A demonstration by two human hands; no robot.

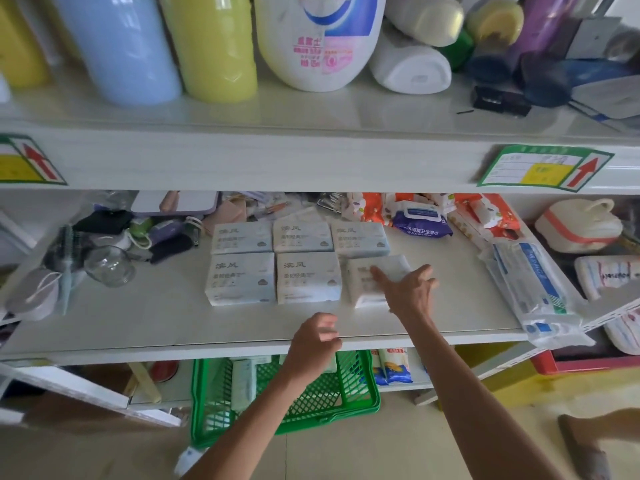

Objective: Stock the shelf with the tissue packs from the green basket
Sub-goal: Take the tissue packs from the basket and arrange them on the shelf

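Tissue packs (306,239) lie flat on the middle shelf (138,317) in two rows, three at the back and two in front, their edges touching. A sixth pack (375,271), blurred, sits at the right end of the front row, just beside its neighbour. The right hand (410,294) rests on it with fingers stretched out and thumb spread, pressing rather than gripping. The left hand (317,341) hangs at the shelf's front edge, above the green basket (311,420). Its fingers are curled, and blur hides whether they hold anything. The basket stands on the floor under the shelf, with a spare pack (243,382) upright in its left part.

Clutter surrounds the rows: a glass jar (109,261) to the left, a blue wet-wipe packet (422,220) behind, and a long clear-wrapped package (530,285) to the right. The upper shelf (311,157) holds a tall blue bottle (128,46), a yellow bottle (214,43) and a white detergent bottle (318,39). Its front edge bears a green price label (543,166) with a red arrow. Pale tiles cover the floor (398,445).
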